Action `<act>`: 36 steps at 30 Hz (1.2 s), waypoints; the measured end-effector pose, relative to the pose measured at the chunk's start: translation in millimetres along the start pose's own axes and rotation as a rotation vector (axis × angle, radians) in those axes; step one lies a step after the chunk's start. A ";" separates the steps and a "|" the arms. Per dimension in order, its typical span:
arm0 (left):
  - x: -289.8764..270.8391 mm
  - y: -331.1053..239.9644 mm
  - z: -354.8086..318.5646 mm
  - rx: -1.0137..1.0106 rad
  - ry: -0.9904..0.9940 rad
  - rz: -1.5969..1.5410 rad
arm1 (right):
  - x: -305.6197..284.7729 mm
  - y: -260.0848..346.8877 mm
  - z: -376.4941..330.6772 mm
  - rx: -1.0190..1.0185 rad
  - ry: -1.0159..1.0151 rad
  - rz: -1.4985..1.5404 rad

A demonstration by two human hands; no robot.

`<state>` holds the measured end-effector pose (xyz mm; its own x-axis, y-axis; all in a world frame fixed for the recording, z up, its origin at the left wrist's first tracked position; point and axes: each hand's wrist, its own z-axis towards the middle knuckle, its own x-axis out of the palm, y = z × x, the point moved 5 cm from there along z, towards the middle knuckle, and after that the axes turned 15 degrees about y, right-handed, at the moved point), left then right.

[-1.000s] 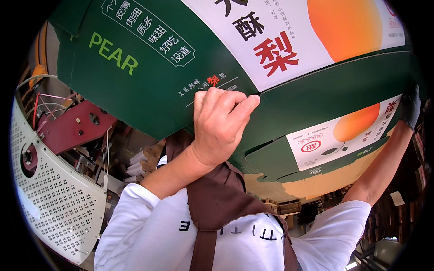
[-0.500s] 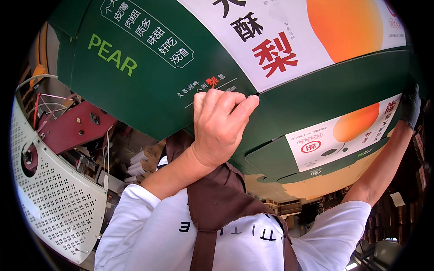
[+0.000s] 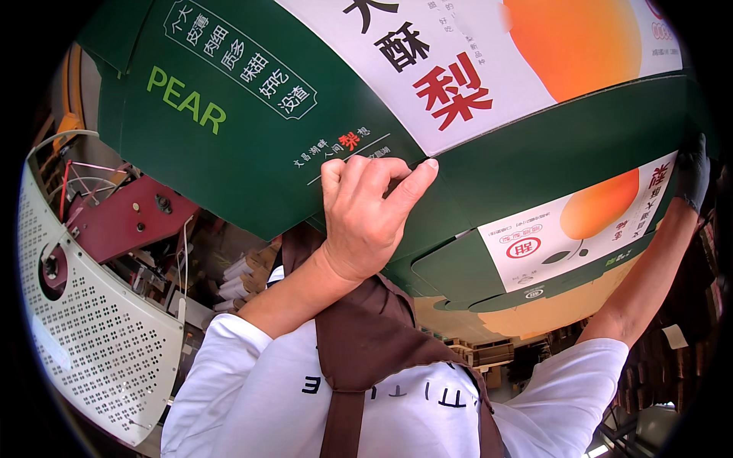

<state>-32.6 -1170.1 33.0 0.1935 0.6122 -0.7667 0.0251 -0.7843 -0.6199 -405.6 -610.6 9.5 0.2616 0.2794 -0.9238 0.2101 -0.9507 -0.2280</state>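
A large printed carton blank (image 3: 259, 153), dark green with white panels and orange pear pictures, spans the upper view in front of my chest. My bare left hand (image 3: 366, 214) is closed at the blank, near the crease where the green side meets the white panel. Its fingers are curled and its thumb reaches toward the crease; the fingertips are partly hidden. At the far right, my right hand (image 3: 692, 175), in a black glove, grips the blank's edge. Its fingers are mostly lost in the dark rim.
To the left stands a machine with a white perforated guard (image 3: 107, 328) and a dark red plate (image 3: 134, 214). Rolled or bundled material (image 3: 244, 278) lies beyond it. Stacks of brown board (image 3: 649, 374) stand at the lower right, with pallets (image 3: 492, 355) behind me.
The carton blank has shifted slightly left under my left hand, and its thumb is a little farther from the fingers. My right hand stays at the right edge.
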 end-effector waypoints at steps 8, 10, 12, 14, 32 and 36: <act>0.2 -6.5 -1.6 -0.015 0.082 0.029 | 2.7 75.4 -24.3 0.235 -0.102 1.161; -6.6 -3.7 5.8 -0.021 0.059 0.039 | -26.0 113.1 -22.2 0.323 -0.198 1.459; -13.2 -11.0 0.5 -0.002 0.072 0.052 | -41.3 110.3 -39.7 0.271 -0.259 1.508; -8.7 -9.1 -0.1 0.031 0.058 0.063 | -43.2 98.8 -50.8 0.283 -0.305 1.518; -4.3 -11.3 4.3 0.028 0.089 0.089 | -36.0 114.0 -42.0 0.426 -0.244 1.412; -3.0 -10.8 3.8 0.032 0.083 0.089 | -36.9 114.1 -42.1 0.415 -0.238 1.409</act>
<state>-37.2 -1163.1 41.4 0.2742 0.5289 -0.8032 -0.0271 -0.8306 -0.5562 -351.7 -723.7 30.5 -0.1480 -0.8691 -0.4719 -0.3665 -0.3950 0.8424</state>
